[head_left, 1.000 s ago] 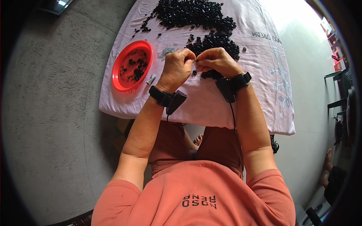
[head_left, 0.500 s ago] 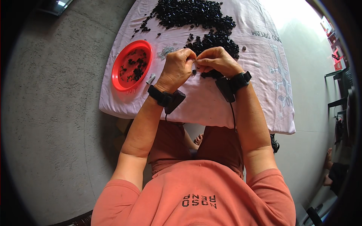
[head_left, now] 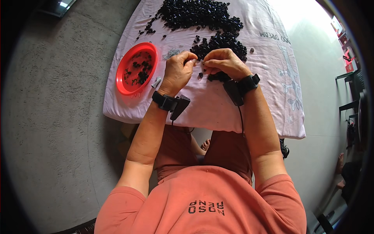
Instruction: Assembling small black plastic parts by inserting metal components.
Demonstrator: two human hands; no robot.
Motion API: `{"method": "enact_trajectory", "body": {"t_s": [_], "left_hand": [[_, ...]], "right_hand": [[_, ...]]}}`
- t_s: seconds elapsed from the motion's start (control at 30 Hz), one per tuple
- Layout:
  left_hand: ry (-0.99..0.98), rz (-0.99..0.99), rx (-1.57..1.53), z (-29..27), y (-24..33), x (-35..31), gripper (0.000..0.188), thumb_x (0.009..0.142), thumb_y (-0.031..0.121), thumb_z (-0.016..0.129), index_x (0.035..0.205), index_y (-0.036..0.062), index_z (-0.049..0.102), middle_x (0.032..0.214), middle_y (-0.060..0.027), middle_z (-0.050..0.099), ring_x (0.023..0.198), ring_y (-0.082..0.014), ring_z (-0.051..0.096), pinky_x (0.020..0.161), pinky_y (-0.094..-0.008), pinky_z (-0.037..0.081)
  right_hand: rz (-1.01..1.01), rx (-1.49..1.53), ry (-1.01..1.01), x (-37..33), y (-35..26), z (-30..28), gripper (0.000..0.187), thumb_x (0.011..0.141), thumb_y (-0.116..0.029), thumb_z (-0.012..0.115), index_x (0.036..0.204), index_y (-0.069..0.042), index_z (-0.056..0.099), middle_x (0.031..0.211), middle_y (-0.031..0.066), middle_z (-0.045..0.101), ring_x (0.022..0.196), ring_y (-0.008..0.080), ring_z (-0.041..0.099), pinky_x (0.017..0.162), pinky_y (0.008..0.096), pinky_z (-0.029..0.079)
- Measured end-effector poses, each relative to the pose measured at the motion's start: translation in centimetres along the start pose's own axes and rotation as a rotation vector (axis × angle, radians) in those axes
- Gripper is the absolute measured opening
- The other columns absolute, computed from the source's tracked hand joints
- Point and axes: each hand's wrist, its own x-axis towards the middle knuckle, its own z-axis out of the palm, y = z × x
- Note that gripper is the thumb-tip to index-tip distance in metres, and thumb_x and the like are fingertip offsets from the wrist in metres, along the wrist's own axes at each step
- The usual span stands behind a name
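Note:
My left hand (head_left: 177,73) pinches thumb and forefinger together above the cloth-covered table; whatever sits in the pinch is too small to make out. Just to its right, my right hand (head_left: 229,64) is closed too, with a tiny pale sliver at its fingertips that I cannot name. A narrow gap separates the two pinches. Beyond the hands lies a heap of small glossy black pieces (head_left: 230,42), partly covered by my right hand. One loose black piece (head_left: 200,75) rests between my wrists. Past my left hand is a little pile of thin silvery bits (head_left: 172,53).
A shallow red bowl (head_left: 118,86) holding some black pieces stands on the left of the pink cloth (head_left: 210,111). Near it lies a small grey-white object (head_left: 156,82). A larger black heap (head_left: 194,13) spreads across the far side. Cables hang from both wrist straps.
My hands, whose fingertips met before, are now slightly apart. The left has drawn a little to the left; the right has barely moved.

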Motion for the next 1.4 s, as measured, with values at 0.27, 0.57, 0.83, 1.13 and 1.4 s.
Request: {"method": "enact_trajectory", "body": {"t_s": [0.27, 0.57, 0.83, 1.13, 1.4], "left_hand": [[-0.076, 0.073, 0.102, 1.3, -2.3, -1.2, 0.012, 0.085, 0.006, 0.064, 0.093, 0.0000, 0.071, 0.083, -0.0107, 0.072, 0.075, -0.0166, 0.068, 0.071, -0.0292, 0.053], [-0.101, 0.127, 0.139, 2.1, -2.8, -1.8, 0.013, 0.077, 0.006, 0.068, 0.089, 0.0023, 0.070, 0.087, -0.0134, 0.069, 0.082, -0.0303, 0.067, 0.077, -0.0376, 0.053], [-0.078, 0.123, 0.060, 2.1, -2.3, -2.4, 0.015, 0.075, 0.000, 0.069, 0.089, 0.0029, 0.068, 0.084, -0.0122, 0.068, 0.076, -0.0262, 0.067, 0.073, -0.0342, 0.052], [-0.013, -0.145, -0.469, 1.1, -1.5, -1.9, 0.009, 0.089, 0.005, 0.069, 0.098, 0.0018, 0.070, 0.080, 0.0023, 0.066, 0.065, -0.0025, 0.054, 0.058, -0.0178, 0.043], [0.101, -0.173, -0.600, 1.0, -0.2, -0.4, 0.009, 0.088, 0.005, 0.069, 0.097, 0.0010, 0.070, 0.081, -0.0018, 0.069, 0.063, -0.0043, 0.056, 0.058, -0.0193, 0.047]], "right_hand": [[-0.021, 0.056, 0.011, 0.1, 0.0, -0.1, 0.016, 0.091, -0.009, 0.065, 0.099, 0.003, 0.068, 0.085, 0.0087, 0.071, 0.076, 0.0154, 0.070, 0.071, 0.0263, 0.058], [-0.017, 0.060, 0.017, 0.5, 0.6, -0.4, 0.018, 0.091, -0.011, 0.067, 0.103, 0.001, 0.071, 0.087, 0.0066, 0.072, 0.075, 0.0103, 0.068, 0.071, 0.0251, 0.058], [-0.033, 0.043, 0.022, 0.4, 0.7, -0.5, 0.016, 0.091, -0.011, 0.066, 0.103, -0.001, 0.072, 0.088, 0.0045, 0.071, 0.076, 0.0089, 0.068, 0.071, 0.0240, 0.058], [-0.016, 0.039, 0.028, 0.4, 0.6, -0.3, 0.015, 0.092, -0.011, 0.065, 0.102, -0.002, 0.071, 0.087, 0.0047, 0.071, 0.078, 0.0101, 0.068, 0.072, 0.0239, 0.057], [-0.004, 0.002, 0.009, 0.3, 0.4, -0.1, 0.017, 0.093, -0.013, 0.064, 0.103, -0.001, 0.070, 0.087, 0.0051, 0.071, 0.077, 0.0108, 0.068, 0.070, 0.0240, 0.057]]}}
